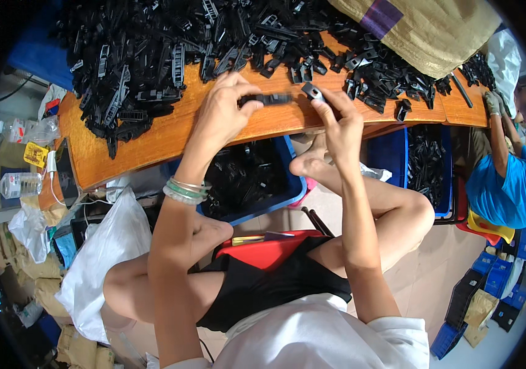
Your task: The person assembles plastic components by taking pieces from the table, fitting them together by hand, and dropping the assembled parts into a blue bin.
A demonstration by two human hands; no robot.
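My left hand [229, 107] is closed on a long black plastic part [269, 99], its free end pointing right and smeared by motion. Between the thumb and fingers of my right hand [340, 117] sits a short black plastic piece [313, 92] with a light, shiny face. The two pieces are a small gap apart, above the front part of the wooden table [170, 138]. Behind my left hand spreads a big heap of long black plastic parts [134, 67]. Smaller black clip-like pieces [367, 77] lie beyond my right hand.
Under the table edge stand a blue bin [287, 184] of black parts and another blue bin [398, 157]. A woven sack [435, 31] rests on the table's far right. At right works a person in a blue shirt [502, 190]. A white plastic bag [112, 246] stands at left.
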